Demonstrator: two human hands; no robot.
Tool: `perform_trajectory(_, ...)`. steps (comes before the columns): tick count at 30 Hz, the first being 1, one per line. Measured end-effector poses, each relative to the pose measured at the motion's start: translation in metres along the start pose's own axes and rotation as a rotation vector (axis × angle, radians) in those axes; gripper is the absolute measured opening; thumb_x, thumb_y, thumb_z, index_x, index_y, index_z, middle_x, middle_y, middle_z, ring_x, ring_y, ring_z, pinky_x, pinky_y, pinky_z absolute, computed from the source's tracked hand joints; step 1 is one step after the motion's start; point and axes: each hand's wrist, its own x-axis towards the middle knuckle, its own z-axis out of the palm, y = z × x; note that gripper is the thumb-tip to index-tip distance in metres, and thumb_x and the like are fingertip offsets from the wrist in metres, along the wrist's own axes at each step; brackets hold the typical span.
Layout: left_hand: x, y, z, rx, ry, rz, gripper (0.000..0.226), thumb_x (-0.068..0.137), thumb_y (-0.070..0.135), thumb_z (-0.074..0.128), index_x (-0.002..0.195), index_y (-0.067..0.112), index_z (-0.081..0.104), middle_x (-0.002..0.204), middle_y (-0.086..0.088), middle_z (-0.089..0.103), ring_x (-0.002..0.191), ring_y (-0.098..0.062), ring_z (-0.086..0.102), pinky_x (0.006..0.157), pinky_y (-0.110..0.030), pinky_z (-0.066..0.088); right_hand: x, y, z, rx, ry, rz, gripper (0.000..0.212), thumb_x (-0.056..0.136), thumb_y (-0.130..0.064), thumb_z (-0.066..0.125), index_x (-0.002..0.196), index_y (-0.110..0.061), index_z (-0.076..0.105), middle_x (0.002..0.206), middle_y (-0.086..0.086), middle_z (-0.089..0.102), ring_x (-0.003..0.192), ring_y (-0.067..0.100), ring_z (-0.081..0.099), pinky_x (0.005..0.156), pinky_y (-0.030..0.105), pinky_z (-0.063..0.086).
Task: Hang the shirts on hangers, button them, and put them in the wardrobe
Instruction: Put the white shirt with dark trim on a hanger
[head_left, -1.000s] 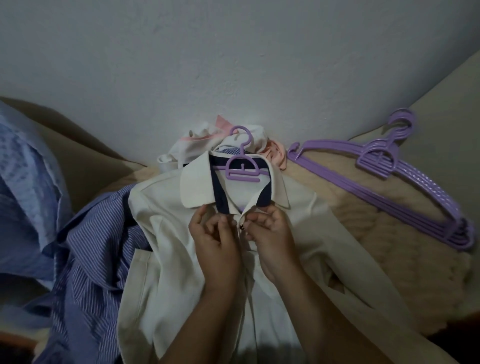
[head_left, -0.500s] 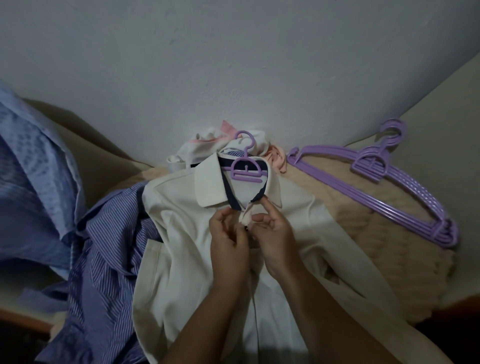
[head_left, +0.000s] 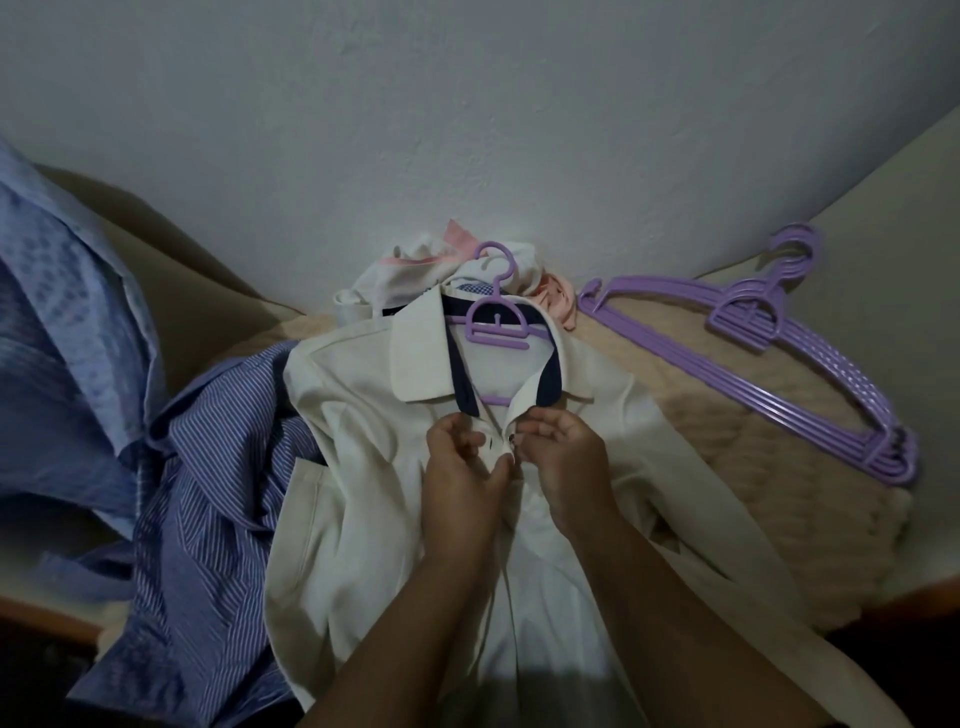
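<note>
A cream shirt (head_left: 363, 467) with a navy inner collar lies face up on the bed, with a purple hanger (head_left: 493, 322) inside its neck. My left hand (head_left: 462, 488) pinches the left edge of the placket just under the collar. My right hand (head_left: 566, 467) pinches the right edge beside it, at a small dark button. The two hands almost touch over the shirt's chest.
A blue striped shirt (head_left: 208, 519) lies crumpled to the left, and a light blue patterned shirt (head_left: 62, 332) hangs further left. A stack of purple hangers (head_left: 779, 364) rests on a beige fuzzy blanket (head_left: 737, 457) at the right. More bundled clothes (head_left: 415, 270) lie against the wall.
The view shifted a little. Both hands stayed at the top of the placket, their fingers working the fabric edges closer together at the button.
</note>
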Motion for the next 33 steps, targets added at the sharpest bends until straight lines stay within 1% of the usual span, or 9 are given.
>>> perform_trajectory(3, 0.003, -0.002, 0.002, 0.024, 0.014, -0.022, 0.057, 0.079, 0.011, 0.075, 0.116, 0.036, 0.041, 0.101, 0.015, 0.056, 0.093, -0.001, 0.058, 0.078, -0.017, 0.049, 0.002, 0.002, 0.001, 0.016, 0.002, 0.082, 0.024, 0.085, 0.009, 0.057, 0.085, -0.015, 0.062, 0.083, 0.006, 0.068, 0.076, 0.017, 0.064, 0.067, 0.022, 0.052)
perform_trajectory(7, 0.000, -0.008, 0.005, -0.060, 0.009, -0.081, 0.060, 0.074, 0.003, 0.074, 0.111, 0.040, 0.045, 0.101, 0.014, 0.056, 0.096, -0.008, 0.059, 0.085, -0.038, 0.055, -0.003, 0.007, 0.002, -0.006, -0.042, 0.164, 0.018, 0.084, 0.007, 0.058, 0.080, -0.008, 0.066, 0.070, 0.004, 0.066, 0.064, 0.014, 0.061, 0.059, 0.019, 0.052)
perform_trajectory(10, -0.005, -0.012, 0.005, -0.117, 0.000, -0.101, 0.056, 0.078, -0.001, 0.067, 0.115, 0.035, 0.046, 0.101, 0.009, 0.056, 0.095, -0.014, 0.059, 0.083, -0.048, 0.056, -0.009, 0.012, 0.002, -0.043, -0.065, 0.166, 0.021, 0.083, 0.007, 0.058, 0.072, -0.010, 0.066, 0.070, 0.006, 0.066, 0.066, 0.016, 0.061, 0.065, 0.024, 0.051)
perform_trajectory(15, -0.014, -0.013, 0.002, -0.109, 0.063, -0.072, 0.044, 0.089, -0.001, 0.055, 0.116, 0.032, 0.046, 0.098, 0.005, 0.060, 0.085, -0.009, 0.063, 0.083, -0.040, 0.056, -0.017, 0.021, 0.003, -0.104, 0.095, 0.033, 0.017, 0.083, 0.001, 0.063, 0.076, -0.013, 0.057, 0.076, 0.007, 0.067, 0.068, 0.018, 0.064, 0.062, 0.025, 0.054)
perform_trajectory(18, -0.024, -0.004, -0.003, -0.215, 0.109, -0.117, 0.040, 0.091, 0.004, 0.059, 0.118, 0.030, 0.046, 0.098, 0.003, 0.068, 0.085, -0.006, 0.067, 0.080, -0.025, 0.056, -0.026, 0.023, 0.005, -0.182, 0.124, -0.068, 0.016, 0.085, -0.005, 0.064, 0.076, -0.017, 0.058, 0.077, 0.004, 0.069, 0.074, 0.020, 0.068, 0.072, 0.035, 0.057)
perform_trajectory(21, -0.032, 0.010, -0.010, -0.299, 0.107, -0.129, 0.038, 0.091, 0.007, 0.062, 0.121, 0.024, 0.046, 0.094, 0.002, 0.072, 0.080, -0.001, 0.068, 0.068, -0.010, 0.051, -0.034, 0.016, 0.006, -0.233, 0.150, -0.138, 0.020, 0.088, -0.010, 0.063, 0.076, -0.026, 0.059, 0.078, -0.007, 0.067, 0.077, 0.011, 0.066, 0.073, 0.028, 0.055)
perform_trajectory(24, -0.035, 0.023, -0.016, -0.309, 0.096, -0.123, 0.038, 0.089, 0.014, 0.065, 0.120, 0.027, 0.047, 0.093, 0.004, 0.074, 0.083, -0.006, 0.069, 0.076, -0.020, 0.055, -0.039, 0.004, 0.007, -0.340, 0.151, -0.245, 0.010, 0.091, -0.013, 0.059, 0.089, -0.022, 0.065, 0.087, -0.008, 0.067, 0.083, 0.007, 0.063, 0.070, 0.010, 0.046)
perform_trajectory(27, -0.033, 0.033, -0.018, -0.306, 0.088, -0.122, 0.038, 0.089, 0.014, 0.066, 0.116, 0.033, 0.047, 0.095, 0.005, 0.074, 0.089, -0.010, 0.070, 0.086, -0.034, 0.056, -0.045, -0.005, 0.009, -0.403, 0.154, -0.349, 0.019, 0.093, -0.012, 0.056, 0.107, -0.013, 0.068, 0.096, -0.007, 0.062, 0.090, 0.004, 0.058, 0.073, 0.000, 0.038)
perform_trajectory(33, -0.032, 0.050, -0.017, -0.294, 0.067, -0.106, 0.036, 0.090, 0.013, 0.064, 0.117, 0.032, 0.048, 0.096, 0.006, 0.074, 0.091, -0.010, 0.069, 0.088, -0.036, 0.056, -0.052, -0.023, 0.004, -0.332, 0.135, -0.399, 0.021, 0.092, -0.009, 0.056, 0.109, -0.007, 0.069, 0.095, -0.005, 0.064, 0.092, 0.007, 0.060, 0.079, 0.005, 0.043)
